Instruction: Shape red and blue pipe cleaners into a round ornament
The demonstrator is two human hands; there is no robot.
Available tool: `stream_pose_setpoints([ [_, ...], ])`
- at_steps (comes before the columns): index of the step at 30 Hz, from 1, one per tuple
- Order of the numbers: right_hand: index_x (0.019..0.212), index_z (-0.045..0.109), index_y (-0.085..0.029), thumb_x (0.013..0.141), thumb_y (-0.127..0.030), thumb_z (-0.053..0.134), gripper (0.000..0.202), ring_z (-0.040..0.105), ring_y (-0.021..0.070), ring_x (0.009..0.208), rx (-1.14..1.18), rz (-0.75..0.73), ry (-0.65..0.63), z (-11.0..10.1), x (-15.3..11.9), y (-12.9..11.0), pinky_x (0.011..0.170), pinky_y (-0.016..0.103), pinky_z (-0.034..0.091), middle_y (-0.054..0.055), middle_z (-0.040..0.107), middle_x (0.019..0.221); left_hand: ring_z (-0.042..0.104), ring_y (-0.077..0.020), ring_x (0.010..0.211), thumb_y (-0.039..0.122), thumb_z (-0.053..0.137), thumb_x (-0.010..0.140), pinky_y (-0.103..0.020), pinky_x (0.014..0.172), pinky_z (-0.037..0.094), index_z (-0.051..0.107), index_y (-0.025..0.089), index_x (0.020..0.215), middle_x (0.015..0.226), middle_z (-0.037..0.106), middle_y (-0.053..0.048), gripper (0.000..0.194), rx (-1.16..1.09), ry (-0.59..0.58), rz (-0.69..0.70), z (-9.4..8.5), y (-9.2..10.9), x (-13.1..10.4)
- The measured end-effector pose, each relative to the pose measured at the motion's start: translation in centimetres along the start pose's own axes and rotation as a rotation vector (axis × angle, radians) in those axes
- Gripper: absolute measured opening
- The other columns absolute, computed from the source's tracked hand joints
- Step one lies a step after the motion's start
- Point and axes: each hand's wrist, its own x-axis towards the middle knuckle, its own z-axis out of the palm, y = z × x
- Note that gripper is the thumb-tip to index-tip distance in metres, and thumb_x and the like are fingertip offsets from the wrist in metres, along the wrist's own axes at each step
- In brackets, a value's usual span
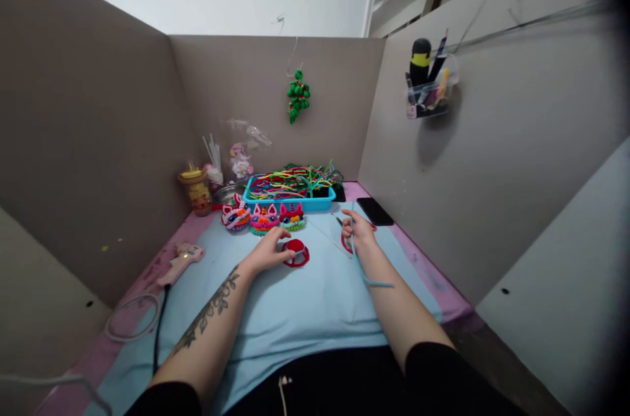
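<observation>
My left hand is at the middle of the blue cloth, its thumb and fingers around the left side of a round red piece with a short blue strip across it. To the right, my right hand is closed on a light blue fuzzy stem, which hangs down and bends across the forearm. Red-handled scissors lie partly hidden beside that hand. Behind my left hand stand three colourful fuzzy animal heads.
A blue tray of coloured stems stands at the back. A phone lies at the right. Far left are a glue gun with its cord and a cup. Grey panels enclose the table.
</observation>
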Motion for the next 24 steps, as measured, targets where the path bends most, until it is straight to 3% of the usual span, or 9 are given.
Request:
stream_pose_setpoints([
  [6, 0.078, 0.058, -0.013, 0.07, -0.017, 0.057, 0.009, 0.041, 0.0044, 0.034, -0.133, 0.054, -0.161, 1.6, -1.9, 1.1, 0.032, 0.015, 0.026, -0.002, 0.057, 0.05, 0.056, -0.017, 0.074, 0.046, 0.045, 0.083, -0.029, 0.068, 0.043, 0.052, 0.017, 0.112, 0.088, 0.061, -0.005, 0.041, 0.084, 0.05, -0.104, 0.3, -0.3, 0.1],
  [9, 0.073, 0.057, -0.013, 0.07, -0.023, 0.061, 0.011, 0.05, 0.0064, 0.038, -0.358, 0.186, -0.508, 2.5, -3.0, 1.8, 0.033, 0.016, 0.033, 0.003, 0.064, 0.058, 0.054, -0.0154, 0.065, 0.047, 0.045, 0.083, -0.027, 0.062, 0.04, 0.053, 0.017, 0.111, 0.075, 0.06, -0.001, 0.042, 0.075, 0.015, -0.14, 0.2, -0.1, 0.0],
  [11, 0.073, 0.057, -0.013, 0.069, -0.027, 0.064, 0.016, 0.055, 0.0074, 0.041, -0.434, 0.239, -0.642, 2.8, -3.6, 2.2, 0.035, 0.016, 0.036, 0.005, 0.067, 0.062, 0.053, -0.0147, 0.062, 0.048, 0.047, 0.081, -0.025, 0.059, 0.038, 0.054, 0.017, 0.11, 0.068, 0.058, 0.001, 0.043, 0.05, -0.017, -0.16, 0.1, -0.1, 0.0],
  [18, 0.07, 0.053, -0.015, 0.067, -0.029, 0.067, 0.02, 0.061, 0.009, 0.046, -0.462, 0.247, -0.657, 3.3, -4.5, 3.0, 0.038, 0.016, 0.041, 0.003, 0.068, 0.073, 0.054, -0.0142, 0.064, 0.036, 0.073, 0.058, -0.025, 0.06, 0.041, 0.059, 0.02, 0.111, 0.087, 0.064, -0.003, 0.057, -0.105, -0.068, -0.089, 0.3, -0.6, -0.2],
  [24, 0.072, 0.055, -0.015, 0.066, -0.03, 0.068, 0.021, 0.062, 0.0101, 0.048, -0.411, 0.235, -0.659, 3.9, -4.9, 3.2, 0.04, 0.017, 0.043, 0.001, 0.067, 0.065, 0.054, -0.0126, 0.059, 0.032, 0.065, 0.067, -0.024, 0.057, 0.041, 0.055, 0.017, 0.114, 0.08, 0.064, -0.002, 0.05, -0.2, 0.018, -0.152, 0.7, -0.2, 0.2],
])
